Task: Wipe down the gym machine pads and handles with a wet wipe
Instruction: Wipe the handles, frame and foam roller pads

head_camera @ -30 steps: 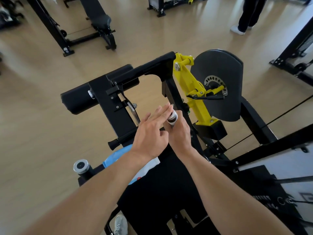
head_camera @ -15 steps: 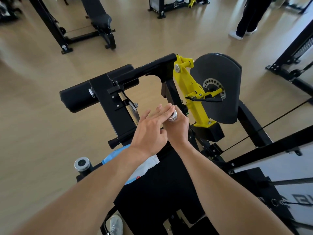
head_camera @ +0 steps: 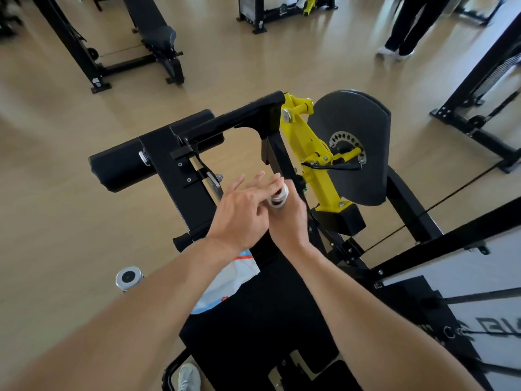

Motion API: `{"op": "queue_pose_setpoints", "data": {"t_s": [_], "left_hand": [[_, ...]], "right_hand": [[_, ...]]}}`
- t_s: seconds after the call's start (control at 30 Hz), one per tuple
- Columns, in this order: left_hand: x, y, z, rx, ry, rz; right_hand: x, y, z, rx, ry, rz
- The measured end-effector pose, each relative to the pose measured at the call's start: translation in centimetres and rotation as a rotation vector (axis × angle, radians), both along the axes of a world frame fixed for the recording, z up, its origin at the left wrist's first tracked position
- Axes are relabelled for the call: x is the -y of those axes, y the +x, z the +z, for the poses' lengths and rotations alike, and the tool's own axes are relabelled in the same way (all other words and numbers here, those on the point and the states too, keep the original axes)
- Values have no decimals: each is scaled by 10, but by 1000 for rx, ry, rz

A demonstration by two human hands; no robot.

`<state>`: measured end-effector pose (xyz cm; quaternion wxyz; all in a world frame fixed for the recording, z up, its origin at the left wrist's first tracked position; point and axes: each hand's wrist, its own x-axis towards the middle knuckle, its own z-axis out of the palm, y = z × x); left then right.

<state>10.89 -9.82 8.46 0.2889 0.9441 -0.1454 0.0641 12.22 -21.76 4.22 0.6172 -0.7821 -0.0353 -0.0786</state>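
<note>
1. Two bare hands meet at the middle of the head view, over a black and yellow gym machine (head_camera: 270, 117).
2. The right hand (head_camera: 287, 221) is wrapped around a handle (head_camera: 279, 196) whose chrome, ringed end cap shows just above the curled fingers; the grip itself is hidden inside the fist.
3. The left hand (head_camera: 239, 215) lies just beside it, fingers straight and slightly fanned, their tips resting against the chrome cap and the right hand's knuckles. It holds nothing that can be seen.
4. No wipe shows in either hand; whether one sits under the right palm cannot be told.
5. A blue and white wipe packet (head_camera: 225, 283) lies on the black seat pad (head_camera: 253, 328), partly under the left forearm, near the pad's left edge.
6. A long black roller pad (head_camera: 121, 165) sits to the left of the hands, mounted on the black frame.
7. A second handle with a chrome end cap (head_camera: 128, 277) sticks out at the lower left, well apart from both hands.
8. A yellow lever arm (head_camera: 315, 165) and a dark grey cam plate (head_camera: 352, 136) stand just right of the hands.
9. Another person's legs (head_camera: 406, 26) stand on the wooden floor at the upper right.
10. A white shoe (head_camera: 189, 376) shows at the bottom edge.
</note>
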Motion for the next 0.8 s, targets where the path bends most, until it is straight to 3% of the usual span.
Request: {"op": "queue_pose_setpoints", "data": {"t_s": [0.13, 0.23, 0.4, 0.47, 0.6, 0.8], "left_hand": [[2, -1, -2, -17, -62, 18], [6, -7, -3, -22, -102, 50], [7, -7, 0, 12, -114, 64], [8, -8, 1, 6, -103, 59], [8, -9, 4, -24, -84, 65], [10, -11, 5, -59, -104, 65]], "right_hand": [[22, -18, -41, -190, -305, 101], [21, -30, -44, -286, -213, 61], [2, -34, -23, 32, -104, -133], [4, -34, -28, 23, -117, -123], [26, -24, -49, -179, -274, -105], [10, -22, -7, 116, -197, -134]]}}
